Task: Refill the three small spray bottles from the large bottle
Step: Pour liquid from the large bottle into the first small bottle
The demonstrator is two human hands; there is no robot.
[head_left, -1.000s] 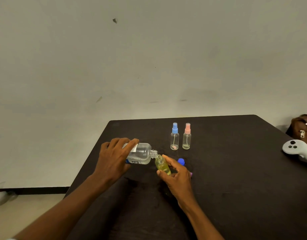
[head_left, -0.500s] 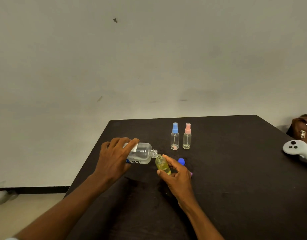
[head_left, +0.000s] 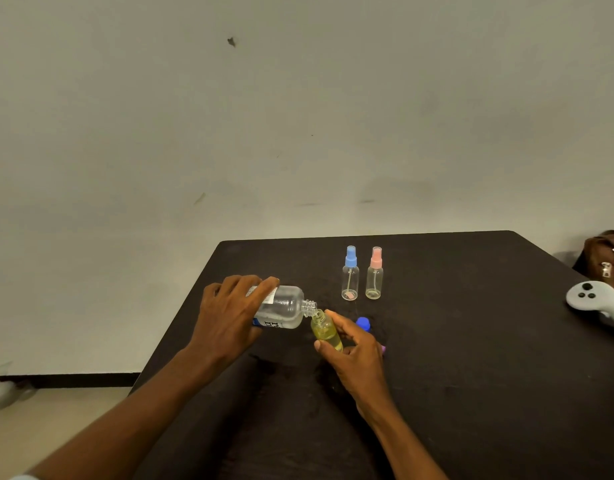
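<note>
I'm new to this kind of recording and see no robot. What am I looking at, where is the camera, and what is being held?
There is no machine here. A person works with bare hands, and the camera sits on their head, looking forward and down, so both arms reach in from below. The left hand grips the large bottle, tipped nearly on its side. Its open neck is at the mouth of a small bottle of yellowish liquid, which the right hand holds tilted. Behind them on the dark table, a blue-topped bottle and a pink-topped bottle stand upright, side by side, nearly empty. A blue cap lies by the right hand. At the far right are a white controller and a brown bag.
</note>
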